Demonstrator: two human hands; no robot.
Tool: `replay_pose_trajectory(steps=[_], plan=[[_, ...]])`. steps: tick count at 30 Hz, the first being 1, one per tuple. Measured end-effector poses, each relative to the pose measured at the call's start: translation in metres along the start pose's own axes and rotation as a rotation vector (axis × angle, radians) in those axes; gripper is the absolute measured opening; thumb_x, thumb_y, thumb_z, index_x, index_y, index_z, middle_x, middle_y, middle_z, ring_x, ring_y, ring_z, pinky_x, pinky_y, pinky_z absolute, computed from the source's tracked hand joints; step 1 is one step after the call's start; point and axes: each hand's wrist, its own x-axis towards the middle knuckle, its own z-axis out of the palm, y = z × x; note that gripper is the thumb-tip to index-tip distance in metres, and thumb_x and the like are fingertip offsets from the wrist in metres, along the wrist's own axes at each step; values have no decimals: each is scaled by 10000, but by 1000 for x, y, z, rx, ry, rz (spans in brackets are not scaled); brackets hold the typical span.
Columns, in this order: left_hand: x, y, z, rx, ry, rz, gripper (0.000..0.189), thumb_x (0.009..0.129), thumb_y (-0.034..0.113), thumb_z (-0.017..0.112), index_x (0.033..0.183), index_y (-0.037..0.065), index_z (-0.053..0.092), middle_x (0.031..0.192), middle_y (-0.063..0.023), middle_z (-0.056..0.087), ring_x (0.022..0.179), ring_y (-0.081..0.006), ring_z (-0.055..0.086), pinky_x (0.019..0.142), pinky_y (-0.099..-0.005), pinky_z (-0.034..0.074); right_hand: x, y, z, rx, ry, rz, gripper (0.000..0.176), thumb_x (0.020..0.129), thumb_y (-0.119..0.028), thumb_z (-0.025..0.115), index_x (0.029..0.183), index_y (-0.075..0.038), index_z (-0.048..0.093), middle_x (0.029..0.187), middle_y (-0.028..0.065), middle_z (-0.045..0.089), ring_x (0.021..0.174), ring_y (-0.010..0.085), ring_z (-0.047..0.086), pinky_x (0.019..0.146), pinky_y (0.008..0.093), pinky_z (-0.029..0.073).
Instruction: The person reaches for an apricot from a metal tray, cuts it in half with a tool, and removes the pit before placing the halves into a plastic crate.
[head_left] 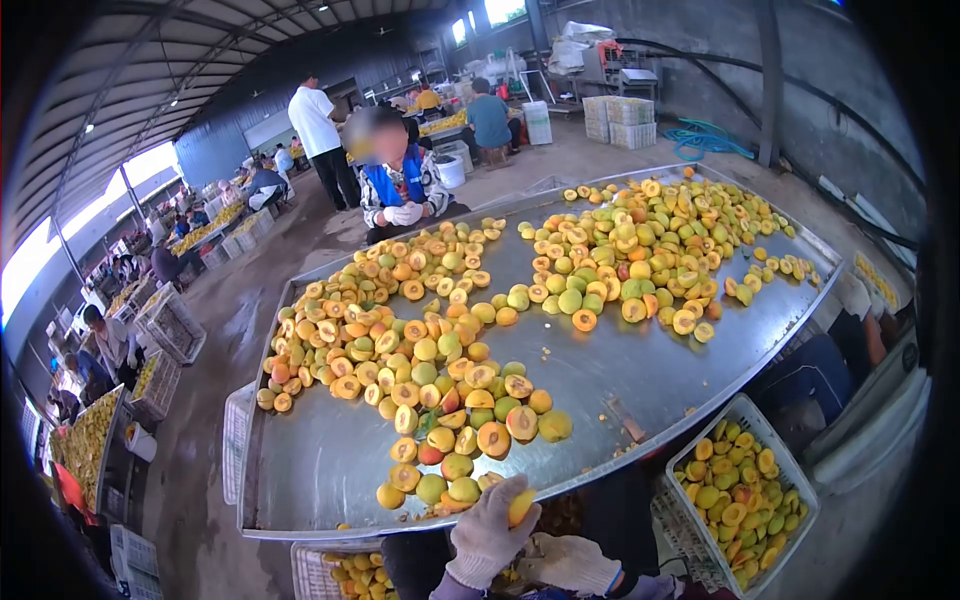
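Note:
My left hand [488,532], in a pale knitted glove, is raised at the near edge of the metal table [340,470]. Its fingers are closed on a yellow peach half [521,508]. Close beside it and lower, my gloved right hand [572,563] is curled, and whatever lies in its fingers is hidden. A pile of whole and halved peaches [425,350] spreads over the table's left side, its nearest fruit close to my left hand. Many more peaches [620,250] lie at the far right.
A crate of cut peaches [740,500] stands at my right, and another crate [318,570] sits below the table at my left. Across the table sits a person in a blue vest [400,190]. A narrow brownish object [628,425] lies on the metal.

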Motion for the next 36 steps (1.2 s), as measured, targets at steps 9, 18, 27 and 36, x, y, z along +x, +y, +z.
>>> replay_pose_trajectory(steps=[9, 18, 27, 36], plan=[[0, -8, -6, 125, 185, 135, 414, 771, 205, 762, 1136, 101, 596, 1135, -105, 658, 965, -302, 667, 779, -375, 554, 21, -26, -13, 100, -342, 535, 439, 887, -452, 578, 1106, -75, 529, 782, 150, 638, 752, 347, 663, 642, 432, 509], [-12, -13, -22, -140, 223, -125, 439, 852, 240, 709, 1229, 81, 552, 1163, -124, 647, 999, -279, 659, 843, -358, 541, 30, -28, -11, -121, -449, 258, 428, 896, -535, 568, 1048, -136, 542, 747, 117, 636, 745, 339, 659, 608, 423, 503], [-23, -38, -27, -1608, 102, -438, 712, 951, 561, 497, 1340, -27, 405, 1217, -234, 580, 1023, -336, 626, 882, -437, 534, 55, -56, -26, 428, -275, 541, 365, 913, -463, 612, 1038, -130, 530, 725, 3, 625, 670, 179, 647, 639, 303, 508], [-33, -20, -23, -1406, 154, -307, 690, 980, 545, 446, 1322, -54, 417, 1288, -219, 539, 1058, -311, 615, 911, -407, 516, 60, -62, -29, 298, -348, 667, 396, 918, -438, 585, 1108, -96, 522, 774, 107, 621, 710, 326, 666, 625, 423, 534]])
